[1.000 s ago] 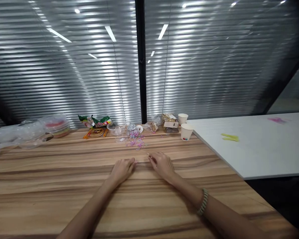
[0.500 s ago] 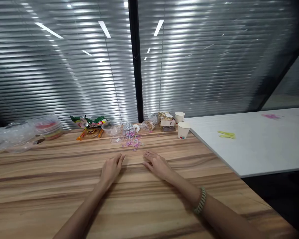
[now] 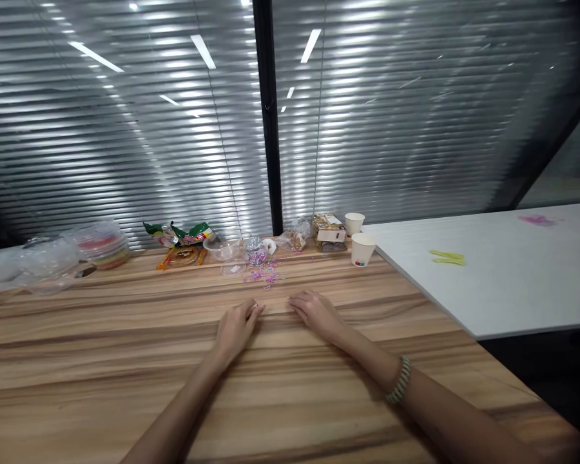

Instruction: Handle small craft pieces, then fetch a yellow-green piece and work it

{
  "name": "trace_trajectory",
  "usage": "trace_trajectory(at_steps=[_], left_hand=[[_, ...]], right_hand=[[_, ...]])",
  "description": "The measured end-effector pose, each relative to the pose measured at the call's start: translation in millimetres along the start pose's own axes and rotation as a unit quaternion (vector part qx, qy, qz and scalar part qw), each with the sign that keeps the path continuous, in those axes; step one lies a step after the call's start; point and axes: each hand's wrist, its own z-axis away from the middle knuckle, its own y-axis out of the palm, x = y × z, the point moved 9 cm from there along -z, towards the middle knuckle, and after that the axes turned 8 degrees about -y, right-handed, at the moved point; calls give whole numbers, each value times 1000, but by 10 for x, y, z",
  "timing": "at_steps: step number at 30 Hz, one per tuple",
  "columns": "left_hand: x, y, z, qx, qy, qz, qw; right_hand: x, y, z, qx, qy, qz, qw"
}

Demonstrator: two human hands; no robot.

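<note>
My left hand point(image 3: 239, 327) rests low over the wooden table point(image 3: 101, 374), thumb and forefinger drawn together in a pinch. Whatever lies between them is too small to make out. To its right is my right hand point(image 3: 318, 314), its fingers bent and pressed together with the thumb tucked beneath; their tips are partly hidden. A gap of bare wood separates the two hands. Just beyond them lies a loose pile of small pink and purple pieces point(image 3: 265, 275), too fine to identify. More of these sit by a crumpled silvery wrapper point(image 3: 254, 243).
Along the back stand a clear plastic bowl point(image 3: 222, 248), a green snack bag point(image 3: 200, 233), stacked lidded tubs point(image 3: 104, 245), clear plastic bags point(image 3: 43, 264), a small box point(image 3: 331, 235) and two paper cups point(image 3: 363, 250). Yellow strips point(image 3: 447, 257) lie on the white table point(image 3: 507, 283) at right.
My left hand has shifted right, closer to my right hand. The fingers of my right hand have drawn together. The whole view has swung slightly.
</note>
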Motion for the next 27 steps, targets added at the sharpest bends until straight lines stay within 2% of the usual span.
trace_trajectory(at_steps=[4, 6, 8, 10, 13, 15, 21, 27], left_hand=[[-72, 25, 43, 3, 6, 1, 1000], [-81, 30, 51, 4, 7, -1, 1000], [-68, 35, 50, 5, 1, -5, 1000], [-49, 40, 47, 6, -5, -12, 1000], [-57, 39, 52, 7, 1, -16, 1000], [-74, 31, 59, 4, 9, -15, 1000], [-88, 48, 69, 2, 13, -22, 1000], [-82, 64, 73, -2, 22, -30, 999]], right_hand=[[-80, -76, 25, -3, 55, 48, 997], [-142, -138, 55, -20, 102, 72, 992], [-152, -191, 69, -45, 116, 81, 989], [-57, -197, 40, -61, 60, 71, 994], [195, -127, -3, -54, -89, 52, 993], [284, -81, -15, -42, -136, 56, 988], [233, 32, -124, 39, -74, 81, 993], [239, 41, -138, 54, -50, 88, 993]])
